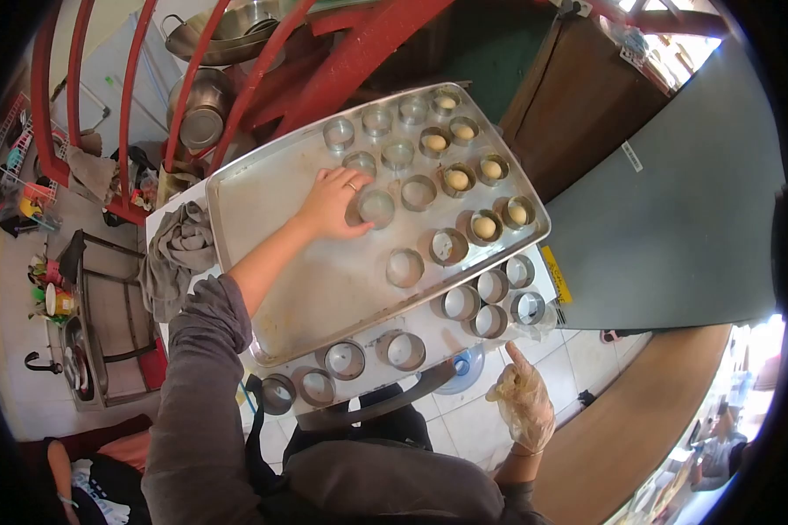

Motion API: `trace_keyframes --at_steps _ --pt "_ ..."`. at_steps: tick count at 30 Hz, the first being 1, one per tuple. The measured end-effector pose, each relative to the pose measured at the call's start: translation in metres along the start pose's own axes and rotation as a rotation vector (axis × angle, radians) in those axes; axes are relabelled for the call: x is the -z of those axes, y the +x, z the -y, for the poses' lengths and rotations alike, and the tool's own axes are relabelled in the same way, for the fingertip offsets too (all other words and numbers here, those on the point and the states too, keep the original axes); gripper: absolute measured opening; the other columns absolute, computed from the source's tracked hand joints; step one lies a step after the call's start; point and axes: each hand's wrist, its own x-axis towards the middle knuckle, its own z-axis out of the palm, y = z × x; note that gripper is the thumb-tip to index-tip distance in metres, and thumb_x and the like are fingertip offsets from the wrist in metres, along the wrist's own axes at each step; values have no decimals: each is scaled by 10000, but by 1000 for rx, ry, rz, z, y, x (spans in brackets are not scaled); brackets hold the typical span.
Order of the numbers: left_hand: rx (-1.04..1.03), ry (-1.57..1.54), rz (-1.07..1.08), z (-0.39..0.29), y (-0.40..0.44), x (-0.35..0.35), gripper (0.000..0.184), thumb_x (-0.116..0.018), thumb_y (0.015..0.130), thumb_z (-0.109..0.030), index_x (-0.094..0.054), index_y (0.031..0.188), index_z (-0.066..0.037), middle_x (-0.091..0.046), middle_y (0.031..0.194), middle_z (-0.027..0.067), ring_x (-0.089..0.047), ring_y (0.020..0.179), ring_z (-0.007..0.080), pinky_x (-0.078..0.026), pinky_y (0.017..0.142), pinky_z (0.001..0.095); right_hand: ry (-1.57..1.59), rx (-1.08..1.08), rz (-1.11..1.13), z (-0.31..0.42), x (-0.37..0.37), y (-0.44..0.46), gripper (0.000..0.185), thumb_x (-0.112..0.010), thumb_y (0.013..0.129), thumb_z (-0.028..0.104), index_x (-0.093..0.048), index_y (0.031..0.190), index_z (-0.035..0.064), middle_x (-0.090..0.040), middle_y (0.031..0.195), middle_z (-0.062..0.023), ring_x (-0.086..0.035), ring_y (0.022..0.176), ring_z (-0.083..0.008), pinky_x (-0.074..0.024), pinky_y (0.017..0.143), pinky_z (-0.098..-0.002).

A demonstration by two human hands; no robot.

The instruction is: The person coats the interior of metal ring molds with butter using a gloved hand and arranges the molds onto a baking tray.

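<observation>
My left hand [334, 205], bare and with a ring, reaches over the large metal tray [280, 210]. Its thumb and fingers are curved around a metal ring mould [376, 210]. Several other moulds stand in rows on the tray, and those towards its right side hold pale dough balls [484, 227]. My right hand [522, 398], in a clear plastic glove, hangs beyond the tray's near edge, below the loose ring moulds [489, 321]. Its index finger points up; the other fingers look curled, and whether they hold anything is hidden.
More ring moulds [344, 360] stand along the table's near edge. A grey cloth [179, 254] lies left of the tray. Red railings [210, 79] and metal pans [203, 109] are behind. A grey surface [674, 210] is at right, and another person's arm [61, 472] shows at lower left.
</observation>
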Motion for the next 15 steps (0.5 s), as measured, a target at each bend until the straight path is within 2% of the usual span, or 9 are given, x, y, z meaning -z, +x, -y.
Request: trace_keyframes --at_steps 2,5,8,11,13,15 --pt "25 -52 38 -9 -7 -7 723 -768 604 -381 -525 1224 -99 -533 1201 123 -482 1113 299 -330 903 427 21 8 18 0 0 -1 771 -694 705 105 -370 1363 -129 -484 757 -45 -508 680 -163 -486 664 -293" --pt "6 10 -68 -14 -7 -7 718 -760 628 -379 -517 1243 -99 -543 1203 123 -486 1111 302 -330 913 429 -27 15 48 1 7 0 804 -706 688 92 -350 1374 -129 -481 756 -40 -507 672 -160 -486 659 -298" --pt "72 21 -98 -42 1 36 670 -761 658 -329 -531 1243 -94 -543 1216 122 -496 1158 319 -342 980 438 -2 -6 39 5 7 -2 843 -732 667 55 -329 1385 -125 -470 747 -17 -524 677 -145 -496 656 -297" --pt "34 -44 -25 -86 0 90 622 -762 669 -305 -554 1207 -73 -548 1182 121 -511 1129 320 -374 962 422 -111 -21 101 7 15 2 825 -761 685 76 -353 1376 -116 -463 746 1 -522 680 -128 -494 637 -293" --pt "215 -326 200 -138 -16 101 586 -761 670 -270 -569 1182 -61 -550 1121 122 -529 1068 319 -401 930 417 -195 9 155 7 16 8 816 -773 693 97 -367 1369 -114 -455 750 8 -507 668 -122 -479 620 -287" --pt "189 -203 408 -192 -43 83 587 -765 676 -259 -569 1183 -38 -544 1061 125 -526 1035 294 -408 904 412 -212 70 132 12 0 13 806 -781 701 117 -381 1361 -114 -446 759 13 -493 672 -119 -463 622 -278"
